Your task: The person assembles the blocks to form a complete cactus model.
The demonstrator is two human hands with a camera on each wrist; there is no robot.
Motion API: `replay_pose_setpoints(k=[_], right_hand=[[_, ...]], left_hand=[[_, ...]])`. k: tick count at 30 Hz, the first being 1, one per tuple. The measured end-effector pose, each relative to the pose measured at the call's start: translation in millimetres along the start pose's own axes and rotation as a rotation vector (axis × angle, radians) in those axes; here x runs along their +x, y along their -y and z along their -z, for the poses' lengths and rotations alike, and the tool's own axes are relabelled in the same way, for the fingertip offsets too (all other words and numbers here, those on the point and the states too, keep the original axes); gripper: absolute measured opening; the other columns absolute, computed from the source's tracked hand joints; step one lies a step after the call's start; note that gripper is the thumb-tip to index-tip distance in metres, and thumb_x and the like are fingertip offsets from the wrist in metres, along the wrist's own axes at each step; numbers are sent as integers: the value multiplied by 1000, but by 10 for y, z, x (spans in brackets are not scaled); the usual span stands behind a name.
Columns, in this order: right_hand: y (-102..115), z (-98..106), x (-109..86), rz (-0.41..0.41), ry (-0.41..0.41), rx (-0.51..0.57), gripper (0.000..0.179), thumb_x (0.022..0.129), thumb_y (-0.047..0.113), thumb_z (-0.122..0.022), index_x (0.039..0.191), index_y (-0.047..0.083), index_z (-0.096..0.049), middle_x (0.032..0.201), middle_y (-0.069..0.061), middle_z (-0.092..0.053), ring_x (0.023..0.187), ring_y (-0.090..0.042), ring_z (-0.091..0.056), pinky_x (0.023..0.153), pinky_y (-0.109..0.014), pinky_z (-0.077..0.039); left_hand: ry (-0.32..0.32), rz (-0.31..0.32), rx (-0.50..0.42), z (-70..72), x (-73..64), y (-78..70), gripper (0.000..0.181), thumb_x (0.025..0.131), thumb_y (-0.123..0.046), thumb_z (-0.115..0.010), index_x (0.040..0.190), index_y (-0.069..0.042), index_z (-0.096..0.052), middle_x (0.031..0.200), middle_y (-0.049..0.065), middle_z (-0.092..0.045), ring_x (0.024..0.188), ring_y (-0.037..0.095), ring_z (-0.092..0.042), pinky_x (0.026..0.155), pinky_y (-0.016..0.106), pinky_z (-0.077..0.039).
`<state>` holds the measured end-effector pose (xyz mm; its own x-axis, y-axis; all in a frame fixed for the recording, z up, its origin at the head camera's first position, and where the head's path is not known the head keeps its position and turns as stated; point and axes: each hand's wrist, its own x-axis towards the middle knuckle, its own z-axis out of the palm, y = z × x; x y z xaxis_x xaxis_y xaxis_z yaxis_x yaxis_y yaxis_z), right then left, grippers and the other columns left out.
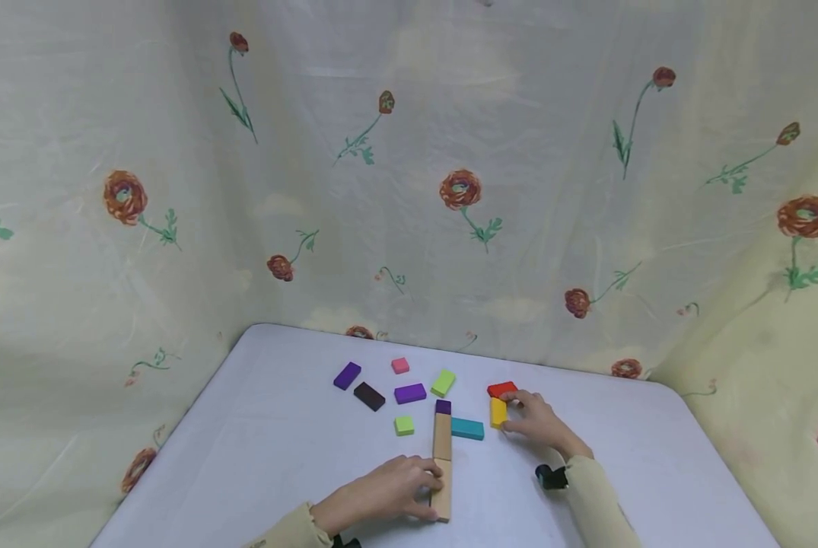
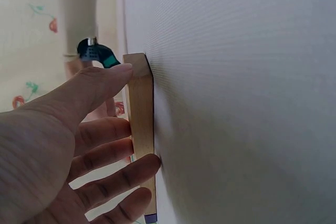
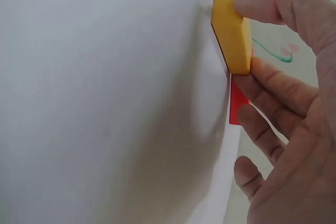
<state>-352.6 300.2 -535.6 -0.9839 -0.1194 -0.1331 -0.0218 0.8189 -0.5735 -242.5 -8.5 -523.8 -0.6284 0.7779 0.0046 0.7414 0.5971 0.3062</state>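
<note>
The left hand [image 1: 391, 489] touches a wooden block [image 1: 444, 491], fingers spread; the right hand [image 1: 540, 421] pinches the yellow block [image 1: 497, 413].

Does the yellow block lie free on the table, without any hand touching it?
No, the right wrist view shows the right hand pinching the yellow block.

No readable text, labels, brands or numbers.

The left hand [image 1: 396, 487] partly hides the nearer wooden block [image 1: 444, 493].
</note>
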Motion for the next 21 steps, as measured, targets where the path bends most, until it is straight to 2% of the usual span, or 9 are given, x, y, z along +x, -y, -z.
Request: replay_pose_setpoints(k=[6, 13, 21], right_hand=[[73, -41, 115, -17, -7, -11, 61, 80, 30, -78, 132, 11, -54, 131, -15, -51, 116, -30, -44, 99, -57, -44], [147, -41, 206, 4, 3, -15, 61, 80, 30, -78, 134, 13, -54, 136, -15, -49, 120, -34, -41, 102, -60, -40], [182, -84, 226, 3, 1, -22, 58, 80, 28, -78, 132, 14, -56, 133, -13, -52, 117, -32, -42, 100, -58, -42]], left_hand=[[3, 2, -9, 7, 1, -7, 44, 81, -47, -72, 116, -20, -71, 120, -9, -64, 104, 2, -60, 88, 21, -51], [15, 10, -18, 18, 11, -6, 44, 82, -47, -72, 116, -20, -71, 120, -10, -64, 103, 1, -60, 88, 21, -51], [17, 13, -16, 28, 0, -7, 43, 82, -47, -72, 116, -21, -71, 120, -10, -64, 102, 1, -60, 87, 21, -51]])
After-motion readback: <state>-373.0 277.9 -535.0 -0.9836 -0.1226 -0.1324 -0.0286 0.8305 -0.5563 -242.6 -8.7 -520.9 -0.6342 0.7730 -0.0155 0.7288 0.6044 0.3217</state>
